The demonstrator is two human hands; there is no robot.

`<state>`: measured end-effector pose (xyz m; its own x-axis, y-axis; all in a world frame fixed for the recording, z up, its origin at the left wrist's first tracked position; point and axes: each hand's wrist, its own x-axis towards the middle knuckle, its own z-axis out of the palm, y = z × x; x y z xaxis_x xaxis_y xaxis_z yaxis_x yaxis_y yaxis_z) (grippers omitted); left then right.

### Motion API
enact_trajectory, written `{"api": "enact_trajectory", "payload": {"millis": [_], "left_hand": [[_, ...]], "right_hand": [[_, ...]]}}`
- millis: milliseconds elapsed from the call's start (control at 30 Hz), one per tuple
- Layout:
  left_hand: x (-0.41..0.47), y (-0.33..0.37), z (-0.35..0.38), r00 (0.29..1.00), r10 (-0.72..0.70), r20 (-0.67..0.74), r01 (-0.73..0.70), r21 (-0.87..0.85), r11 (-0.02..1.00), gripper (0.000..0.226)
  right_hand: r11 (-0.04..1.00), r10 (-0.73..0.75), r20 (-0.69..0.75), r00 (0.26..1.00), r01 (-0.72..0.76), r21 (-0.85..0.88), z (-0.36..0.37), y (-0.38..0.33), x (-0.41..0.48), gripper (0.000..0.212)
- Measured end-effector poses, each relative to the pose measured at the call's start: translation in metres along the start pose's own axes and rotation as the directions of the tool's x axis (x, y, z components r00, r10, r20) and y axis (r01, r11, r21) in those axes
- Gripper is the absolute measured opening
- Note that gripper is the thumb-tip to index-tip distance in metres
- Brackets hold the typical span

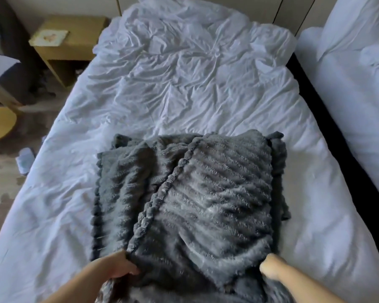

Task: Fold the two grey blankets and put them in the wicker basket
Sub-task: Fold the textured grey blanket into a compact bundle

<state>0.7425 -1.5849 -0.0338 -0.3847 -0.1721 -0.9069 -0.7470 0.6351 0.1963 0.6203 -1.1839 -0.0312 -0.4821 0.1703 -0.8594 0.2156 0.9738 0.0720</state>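
Fingers of the left hand [118,266] curl around the near edge of the grey blanket [197,193], thumb on top, pinching it where a raised seam of the top layer ends. The right hand [271,267] is balled up at the blanket's other near corner. It is blurred, with its fingertips sunk in the pile, and it seems to grip the fabric there. Both forearms come in from the bottom of the view, one to each side of the cloth.

The blanket is a ribbed, fluffy fleece. It stretches away from the fingers across the bed [328,226], partly folded: a top layer with crosswise ribs covers the stretch ahead of the right hand, and its seamed edge runs on a slant from the left hand's fingers to the far edge. A lower layer shows ahead of the left hand and as a narrow strip beyond the right-hand side. More grey fleece hangs below the hands, off the near end of the bed.

A crumpled white duvet [184,68] lies past the blanket's far edge. Far beyond the left hand a wooden bedside cabinet [74,51] stands on the floor [0,171], with a pale card [49,37] on top. White bedding of a second bed [348,84] lies off to the right.
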Motion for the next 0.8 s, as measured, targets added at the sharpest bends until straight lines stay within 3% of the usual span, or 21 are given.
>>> {"api": "enact_trajectory", "payload": {"millis": [133, 233, 400, 500, 567, 667, 733, 800], "left_hand": [[0.005, 0.024, -0.022, 0.969, 0.032, -0.245, -0.079, -0.181, 0.98, 0.041], [0.006, 0.052, -0.048, 0.951, 0.039, -0.306, -0.117, -0.241, 0.963, 0.055], [0.021, 0.098, -0.081, 0.923, 0.113, -0.368, -0.176, -0.142, 0.974, 0.06], [0.037, 0.129, -0.087, 0.918, 0.181, -0.352, -0.271, -0.226, 0.936, 0.076], [0.04, 0.15, -0.082, 0.924, 0.252, -0.288, -0.316, -0.202, 0.927, 0.088], [0.033, 0.183, -0.06, 0.918, 0.386, -0.086, -0.39, -0.034, 0.92, 0.084], [0.022, 0.203, -0.04, 0.863, 0.488, 0.128, -0.493, 0.006, 0.87, 0.077], [0.004, 0.217, -0.022, 0.778, 0.553, 0.298, -0.598, 0.08, 0.797, 0.069]], "right_hand": [[0.994, 0.025, -0.18, 0.983, -0.006, 0.105, -0.043, -0.023, -0.001, 0.026], [0.991, -0.006, -0.306, 0.952, 0.046, 0.124, -0.077, -0.05, -0.013, 0.031], [0.895, -0.243, -0.445, 0.862, 0.376, 0.241, -0.132, -0.111, -0.027, 0.018], [0.819, -0.353, -0.482, 0.802, 0.514, 0.256, -0.148, -0.142, -0.039, 0.02], [0.788, -0.379, -0.485, 0.788, 0.55, 0.277, -0.149, -0.155, -0.046, 0.02], [0.761, -0.383, -0.501, 0.776, 0.573, 0.305, -0.144, -0.165, -0.042, 0.021], [0.76, -0.335, -0.58, 0.742, 0.577, 0.298, -0.146, -0.175, -0.035, 0.022], [0.757, -0.249, -0.636, 0.73, 0.557, 0.342, -0.147, -0.186, -0.024, 0.037]]}}
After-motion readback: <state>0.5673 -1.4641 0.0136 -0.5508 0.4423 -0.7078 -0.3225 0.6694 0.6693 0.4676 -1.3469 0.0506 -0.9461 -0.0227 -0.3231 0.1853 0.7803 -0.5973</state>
